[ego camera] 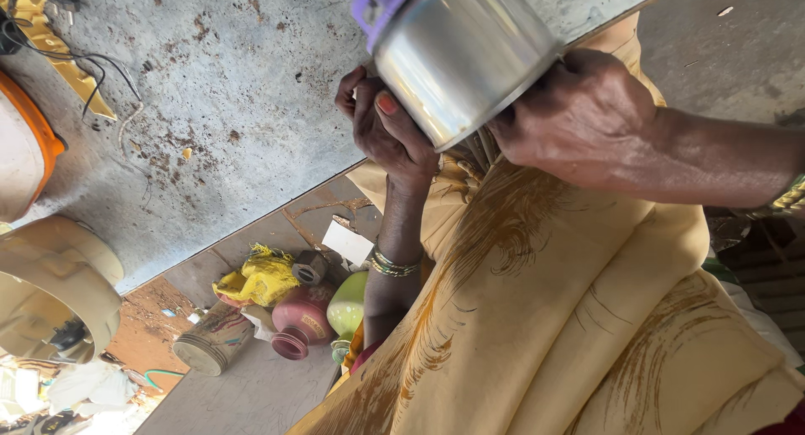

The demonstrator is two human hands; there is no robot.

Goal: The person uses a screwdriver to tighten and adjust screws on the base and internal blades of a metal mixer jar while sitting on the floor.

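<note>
A shiny steel container (457,54) with a purple lid (379,1) is held tilted close to the camera, over the edge of a grey stained slab (226,125). My right hand (583,116) grips its bottom end from the right. My left hand (387,129), with bangles on its wrist, presses against the container's lower side with its fingers curled. A yellow patterned cloth garment (570,318) fills the lower right under both arms.
On the slab lie black wires (80,62) and a gold strip (50,41); a white tub with an orange rim (25,146) and a cream plastic vessel (59,288) stand at the left. Below are a pink pot (300,319), a green pot (348,305), a striped pot (210,341) and a yellow cloth (262,277).
</note>
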